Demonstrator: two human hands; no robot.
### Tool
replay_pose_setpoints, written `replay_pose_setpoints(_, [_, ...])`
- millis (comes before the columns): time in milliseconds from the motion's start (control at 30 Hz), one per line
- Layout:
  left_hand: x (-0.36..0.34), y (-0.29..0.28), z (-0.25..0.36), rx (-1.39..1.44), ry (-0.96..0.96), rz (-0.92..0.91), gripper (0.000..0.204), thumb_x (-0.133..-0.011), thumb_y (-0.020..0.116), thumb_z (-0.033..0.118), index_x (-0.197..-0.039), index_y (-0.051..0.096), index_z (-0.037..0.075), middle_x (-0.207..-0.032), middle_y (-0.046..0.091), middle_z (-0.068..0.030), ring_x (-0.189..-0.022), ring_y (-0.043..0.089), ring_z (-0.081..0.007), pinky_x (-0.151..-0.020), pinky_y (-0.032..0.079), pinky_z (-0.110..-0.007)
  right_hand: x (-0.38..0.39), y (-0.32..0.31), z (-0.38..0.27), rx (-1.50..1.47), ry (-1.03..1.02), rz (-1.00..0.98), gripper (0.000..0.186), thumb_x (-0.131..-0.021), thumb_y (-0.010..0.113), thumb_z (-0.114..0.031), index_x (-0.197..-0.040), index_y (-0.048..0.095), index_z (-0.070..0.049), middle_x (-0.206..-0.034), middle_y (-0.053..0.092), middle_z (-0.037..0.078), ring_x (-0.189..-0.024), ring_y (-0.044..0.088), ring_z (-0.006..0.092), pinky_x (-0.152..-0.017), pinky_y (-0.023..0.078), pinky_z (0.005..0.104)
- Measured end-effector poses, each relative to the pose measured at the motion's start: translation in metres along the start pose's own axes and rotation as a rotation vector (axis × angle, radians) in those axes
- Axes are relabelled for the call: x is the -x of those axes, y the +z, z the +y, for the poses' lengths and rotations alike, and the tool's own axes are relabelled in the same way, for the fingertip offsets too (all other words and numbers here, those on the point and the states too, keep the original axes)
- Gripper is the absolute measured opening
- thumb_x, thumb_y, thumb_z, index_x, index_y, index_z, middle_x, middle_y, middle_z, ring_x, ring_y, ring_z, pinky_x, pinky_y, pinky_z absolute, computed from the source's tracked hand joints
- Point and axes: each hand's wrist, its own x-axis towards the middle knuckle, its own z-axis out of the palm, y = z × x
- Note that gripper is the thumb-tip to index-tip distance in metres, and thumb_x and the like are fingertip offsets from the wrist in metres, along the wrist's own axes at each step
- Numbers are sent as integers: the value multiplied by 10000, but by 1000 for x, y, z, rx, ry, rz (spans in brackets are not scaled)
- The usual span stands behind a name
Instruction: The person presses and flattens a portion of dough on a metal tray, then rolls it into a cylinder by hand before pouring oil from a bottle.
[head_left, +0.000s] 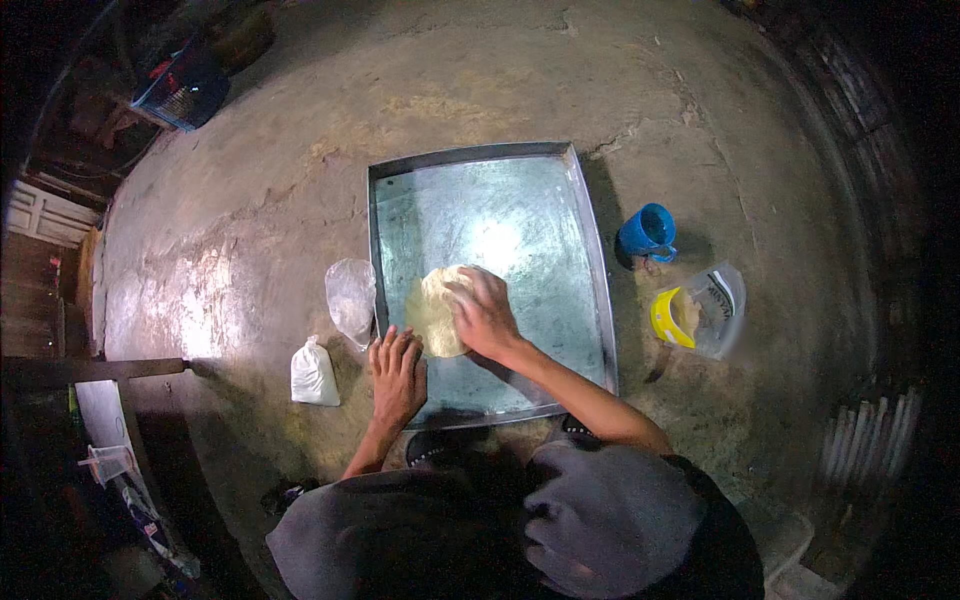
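A pale yellow, flattened round of dough (432, 315) lies in the left part of a large, shallow metal tray (545, 230) on the floor. My right hand (487, 318) is on the dough's right side, its fingers bent over and gripping it, slightly smeared by motion. Over the tray's near left rim rests my left hand (398, 372), its fingers outstretched beside the dough's lower left edge, with nothing held in it. Just left of the tray sits a clear plastic bag (351, 298) with some whitish content. Below that bag stands a filled white bag (314, 375), gathered at its top.
Right of the tray are a blue plastic mug (648, 231) and a clear and yellow plastic pouch (700, 312). A blue basket (180, 95) stands at the far left. Corrugated grey material (870, 438) lies at the right, and a wooden beam (130, 370) juts in at left.
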Motion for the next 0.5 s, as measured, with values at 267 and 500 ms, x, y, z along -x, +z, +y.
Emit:
replay_pose_setpoints(267, [-47,26,24,97,49,-173,589,-990,648,291,-1466,460,0,-1643,307,-208,-1548,241,-385,-1264,207,-536,99,-79,22,72,237,-171,407,-954,621,-130,-1357,597,-79,-1440,495,201,-1358,457,409,-1139,341,542])
replay_pose_setpoints(500, [-45,43,22,26,85,-251,694,-973,671,370,-1500,422,-6,-1666,266,-207,-1554,226,-388,-1271,191,-546,123,-95,9,-178,271,-138,344,-956,626,-106,-1296,635,-56,-1362,579,206,-1313,522,396,-1110,414,488])
